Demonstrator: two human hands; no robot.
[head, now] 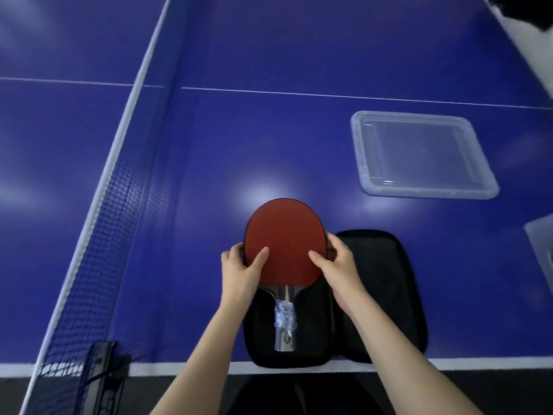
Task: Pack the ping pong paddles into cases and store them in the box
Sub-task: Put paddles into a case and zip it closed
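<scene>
A red-faced ping pong paddle (284, 235) is held over the left half of an open black case (380, 283) at the near edge of the blue table. My left hand (241, 269) grips the blade's left edge, thumb on the red rubber. On the right edge, my right hand (338, 265) holds it the same way. The paddle's handle (285, 322), wrapped in clear plastic, lies over the case's left half. The case's right half lies flat and holds nothing. A clear plastic box (419, 154) stands farther back on the right.
The dark net (119, 205) with its white top band runs along the left, ending at a black clamp post (104, 363) at the table edge. A second clear plastic piece (541, 244) shows at the right border. The blue table (269, 130) stretches back between net and box.
</scene>
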